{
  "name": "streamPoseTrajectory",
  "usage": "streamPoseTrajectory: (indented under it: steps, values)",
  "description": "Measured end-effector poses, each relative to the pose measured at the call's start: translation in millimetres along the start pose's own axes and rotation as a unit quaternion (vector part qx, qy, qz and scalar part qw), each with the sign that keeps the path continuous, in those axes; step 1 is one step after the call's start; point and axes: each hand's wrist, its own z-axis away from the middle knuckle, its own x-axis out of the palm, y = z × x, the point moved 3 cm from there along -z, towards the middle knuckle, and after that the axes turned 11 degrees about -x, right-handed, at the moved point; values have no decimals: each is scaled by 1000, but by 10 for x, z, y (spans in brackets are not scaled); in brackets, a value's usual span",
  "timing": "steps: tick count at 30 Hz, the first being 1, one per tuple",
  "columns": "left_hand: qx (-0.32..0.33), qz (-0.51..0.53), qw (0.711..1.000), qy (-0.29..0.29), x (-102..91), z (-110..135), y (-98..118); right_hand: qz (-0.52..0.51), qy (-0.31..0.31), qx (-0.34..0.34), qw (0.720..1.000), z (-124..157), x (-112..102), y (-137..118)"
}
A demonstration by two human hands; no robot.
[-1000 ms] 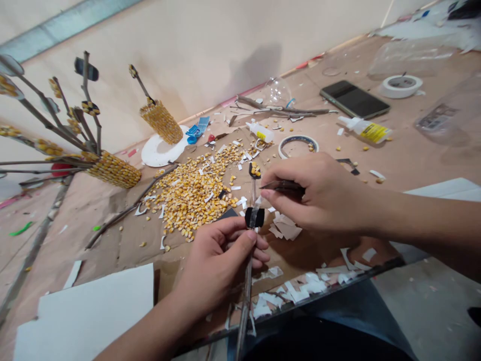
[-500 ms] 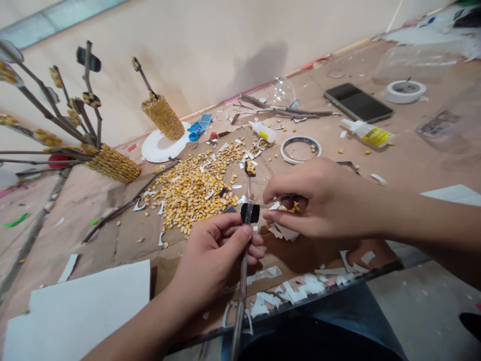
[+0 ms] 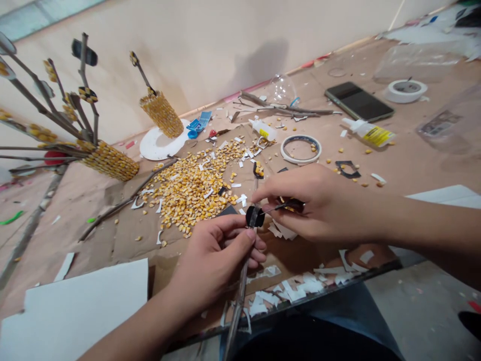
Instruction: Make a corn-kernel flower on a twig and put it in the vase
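The left hand (image 3: 221, 248) clamps its fingers on the stick (image 3: 237, 311) just below the black disc (image 3: 254, 216), above the counter (image 3: 406, 160); the right hand (image 3: 319, 200), fingers closed on a thin tool (image 3: 295, 204), points it at the disc's edge: brace firmly, press lightly

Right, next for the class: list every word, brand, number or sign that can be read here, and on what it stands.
No text is legible.
Small bottle beside the phone: yellow label, print too blurred.
Other small bottle: yellow label, print too small.
Clear plastic container: dark marks on its label, blurred.
Blue packet: any print too small to make out.
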Motion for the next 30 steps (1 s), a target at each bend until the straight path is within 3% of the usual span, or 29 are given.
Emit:
streamPoseTrajectory:
  steps: [24, 30]
  values:
    - [3, 4, 1000, 1, 10, 6, 10, -40, 19, -7, 999, 7, 11, -78]
    - [-4, 1, 1000, 3, 41, 21, 64, 33, 21, -63, 997, 46, 85, -87]
